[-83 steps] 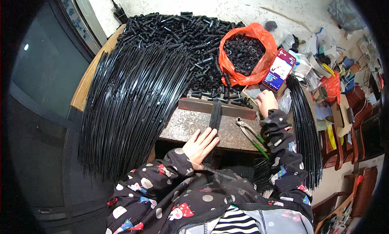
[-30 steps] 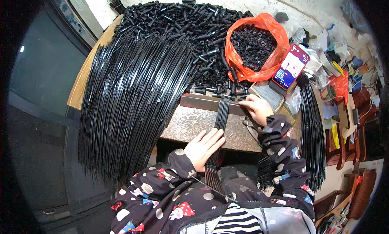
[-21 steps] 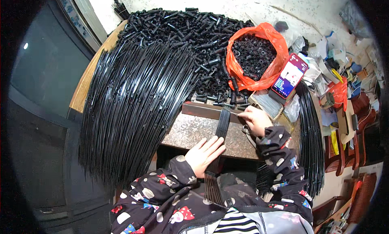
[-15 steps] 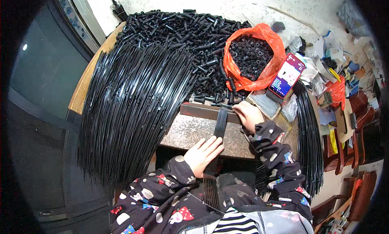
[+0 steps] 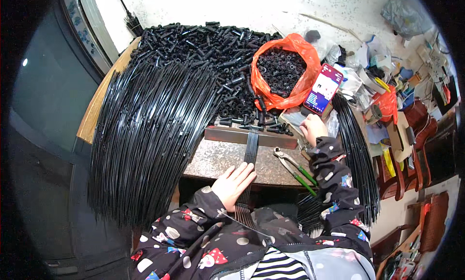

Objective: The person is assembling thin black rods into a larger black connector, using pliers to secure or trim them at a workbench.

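A row of thin black rods (image 5: pixel 251 146) lies side by side across a metal bar (image 5: pixel 220 133) at the table's near part and runs down toward my lap. Flat over these rods rests my left hand (image 5: pixel 234 184), its fingers stretched out and close together. My right hand (image 5: pixel 314 127) is at the right, just below a phone (image 5: pixel 323 90) with a lit screen. Its fingers are curled inward over a container of pale strips (image 5: pixel 293 117); what they hold, if anything, is hidden. Pincers with green handles (image 5: pixel 293 169) lie left of my right forearm.
A large bundle of long black rods (image 5: pixel 150 139) covers the table's left side. Behind it spreads a heap of black tubular parts (image 5: pixel 193 42). An orange plastic bag (image 5: pixel 286 103) holds small black pieces. More black rods (image 5: pixel 356 159) hang at the right, before assorted clutter.
My right hand has left the upper end of the rods and moved right, to below the phone. The pincers have come into view. My left hand stays on the rods.
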A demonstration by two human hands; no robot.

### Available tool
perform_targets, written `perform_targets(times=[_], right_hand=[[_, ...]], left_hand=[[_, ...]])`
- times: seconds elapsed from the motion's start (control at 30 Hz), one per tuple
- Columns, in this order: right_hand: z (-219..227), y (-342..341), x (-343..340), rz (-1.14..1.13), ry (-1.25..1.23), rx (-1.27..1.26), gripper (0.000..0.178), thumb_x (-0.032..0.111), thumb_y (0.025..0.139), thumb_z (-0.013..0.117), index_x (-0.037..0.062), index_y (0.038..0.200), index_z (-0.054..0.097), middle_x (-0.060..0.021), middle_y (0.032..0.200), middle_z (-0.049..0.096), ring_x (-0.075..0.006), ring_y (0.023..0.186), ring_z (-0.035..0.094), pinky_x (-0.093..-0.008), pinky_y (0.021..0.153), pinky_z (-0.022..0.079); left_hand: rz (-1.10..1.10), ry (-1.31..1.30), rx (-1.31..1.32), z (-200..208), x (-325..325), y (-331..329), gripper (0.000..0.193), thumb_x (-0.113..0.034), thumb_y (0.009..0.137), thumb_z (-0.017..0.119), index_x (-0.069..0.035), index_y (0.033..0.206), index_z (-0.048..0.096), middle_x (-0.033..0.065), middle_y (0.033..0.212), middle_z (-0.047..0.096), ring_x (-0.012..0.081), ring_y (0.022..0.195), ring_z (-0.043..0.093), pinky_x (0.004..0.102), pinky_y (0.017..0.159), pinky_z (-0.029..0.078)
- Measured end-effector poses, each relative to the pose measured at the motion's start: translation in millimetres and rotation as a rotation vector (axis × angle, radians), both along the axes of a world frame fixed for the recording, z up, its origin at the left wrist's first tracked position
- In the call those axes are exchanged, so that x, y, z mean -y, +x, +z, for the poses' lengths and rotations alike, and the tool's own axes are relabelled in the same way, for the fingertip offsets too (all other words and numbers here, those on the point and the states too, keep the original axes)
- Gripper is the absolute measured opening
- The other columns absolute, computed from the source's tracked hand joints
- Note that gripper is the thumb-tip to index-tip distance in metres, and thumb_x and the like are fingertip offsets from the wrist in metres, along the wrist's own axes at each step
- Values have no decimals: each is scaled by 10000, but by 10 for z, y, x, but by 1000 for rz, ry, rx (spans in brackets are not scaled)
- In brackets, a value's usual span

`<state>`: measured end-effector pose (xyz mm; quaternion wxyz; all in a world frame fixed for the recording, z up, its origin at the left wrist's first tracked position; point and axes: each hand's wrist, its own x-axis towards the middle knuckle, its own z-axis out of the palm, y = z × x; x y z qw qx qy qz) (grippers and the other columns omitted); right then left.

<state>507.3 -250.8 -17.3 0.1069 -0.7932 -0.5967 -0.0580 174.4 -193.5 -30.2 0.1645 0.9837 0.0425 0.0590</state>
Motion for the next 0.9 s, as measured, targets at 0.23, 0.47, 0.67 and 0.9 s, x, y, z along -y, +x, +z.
perform_targets(times=[0.23, 0.47, 0.67, 0.9], right_hand=[[-18, -97, -18, 80, 161, 82, 74, 109, 736, 579, 37, 752, 587, -93, 746, 518, -275, 804, 515, -353, 690, 429], [-124, -748, -236, 328, 121, -228, 185, 54, 726, 547, 90, 904, 585, -109, 810, 531, -293, 719, 557, -356, 645, 455], [-182, -730, -250, 270, 96, -245, 140, 55, 721, 558, 71, 852, 603, -103, 780, 532, -286, 701, 557, -344, 622, 458], [-170, -700, -204, 241, 128, -261, 154, 38, 709, 565, 62, 856, 605, -100, 781, 534, -287, 700, 556, -342, 624, 458]], left_hand=[[26, -35, 15, -25, 111, -47, 914, -378, 527, 703, 15, 1251, 307, 200, 1335, 251, 326, 1238, 255, 432, 999, 211], [13, -22, -16, -43, 104, -8, 964, -340, 493, 730, 4, 1271, 279, 191, 1345, 239, 315, 1254, 233, 428, 1005, 205], [23, 62, -20, -51, 92, -33, 917, -433, 534, 685, 10, 1251, 325, 193, 1335, 270, 313, 1231, 277, 418, 973, 247], [16, -5, -50, 15, 86, -10, 929, -398, 521, 704, 2, 1261, 309, 185, 1347, 252, 310, 1238, 267, 421, 977, 244]])
